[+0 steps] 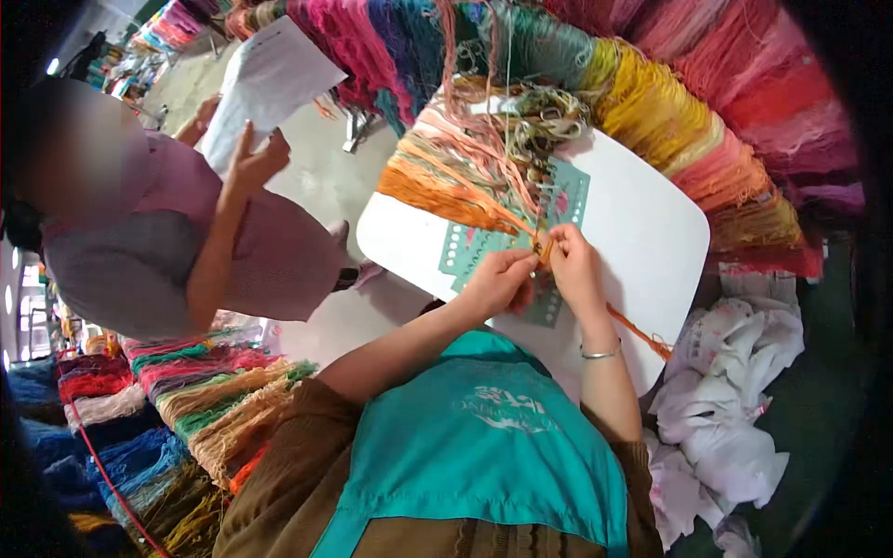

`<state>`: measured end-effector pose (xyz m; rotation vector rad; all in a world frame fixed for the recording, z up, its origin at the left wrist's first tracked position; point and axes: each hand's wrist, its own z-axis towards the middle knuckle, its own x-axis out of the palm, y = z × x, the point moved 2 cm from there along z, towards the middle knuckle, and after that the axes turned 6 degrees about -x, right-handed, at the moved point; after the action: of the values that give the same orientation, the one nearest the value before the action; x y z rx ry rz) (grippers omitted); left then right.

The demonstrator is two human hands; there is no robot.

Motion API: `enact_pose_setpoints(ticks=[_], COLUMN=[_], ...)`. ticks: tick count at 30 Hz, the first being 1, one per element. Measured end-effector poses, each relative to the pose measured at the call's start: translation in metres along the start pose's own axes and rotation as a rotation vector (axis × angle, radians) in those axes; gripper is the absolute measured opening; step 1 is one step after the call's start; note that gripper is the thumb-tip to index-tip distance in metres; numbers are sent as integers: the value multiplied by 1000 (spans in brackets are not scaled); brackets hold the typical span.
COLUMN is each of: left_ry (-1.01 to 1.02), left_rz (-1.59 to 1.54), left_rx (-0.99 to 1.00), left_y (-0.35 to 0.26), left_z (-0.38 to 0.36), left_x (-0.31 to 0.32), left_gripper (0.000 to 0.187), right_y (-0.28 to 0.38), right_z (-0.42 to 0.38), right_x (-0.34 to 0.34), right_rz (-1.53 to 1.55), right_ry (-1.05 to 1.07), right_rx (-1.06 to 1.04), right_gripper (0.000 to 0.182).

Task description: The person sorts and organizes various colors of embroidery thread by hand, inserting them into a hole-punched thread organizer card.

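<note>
Both my hands meet over a green card with punched holes (458, 253) lying on a white table (642, 214). My left hand (505, 281) has its fingers closed at the end of an orange thread skein (446, 197). Beside it, my right hand (574, 262) pinches the same orange thread (542, 245) at the card's edge. A loose orange tail (642, 333) trails past my right wrist. Peach and pink skeins (474, 149) and olive skeins (549, 116) hang along the card's far side. My fingers hide part of the card.
Racks of yellow thread (642, 98) and red thread (744, 65) curve round the table's far side. White plastic bags (721, 409) are piled at right. At left a person (158, 232) holds a paper sheet (265, 88). More colored skeins (205, 391) lie at lower left.
</note>
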<state>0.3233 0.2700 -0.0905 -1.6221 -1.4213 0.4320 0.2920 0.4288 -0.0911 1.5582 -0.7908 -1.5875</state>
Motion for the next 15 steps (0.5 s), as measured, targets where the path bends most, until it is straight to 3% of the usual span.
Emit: enact_pose_setpoints(ticks=[3, 5, 6, 9, 11, 13, 15], left_ry=[0, -151, -211, -272, -220, -143, -112], left_rz=[-2, 498, 667, 719, 705, 474, 417], left_rx=[38, 314, 359, 430, 355, 292, 298], left_y=[11, -2, -2, 4, 1, -3, -2], left_z=[-7, -19, -18, -16, -19, -25, -27], left_x=[4, 12, 14, 18, 16, 14, 12], left_gripper=[37, 47, 57, 60, 62, 63, 66], right_y=[-16, -15, -19, -23, -17, -15, -7], right_z=[3, 5, 6, 7, 8, 8, 7], right_x=[1, 1, 1, 2, 0, -3, -5], right_rz=[93, 95, 180, 261, 258, 213, 350], right_ry=[1, 17, 6, -14, 14, -1, 110], right_rx=[-46, 5, -23, -42, -2, -21, 161], right_gripper=[17, 26, 30, 37, 37, 39, 32])
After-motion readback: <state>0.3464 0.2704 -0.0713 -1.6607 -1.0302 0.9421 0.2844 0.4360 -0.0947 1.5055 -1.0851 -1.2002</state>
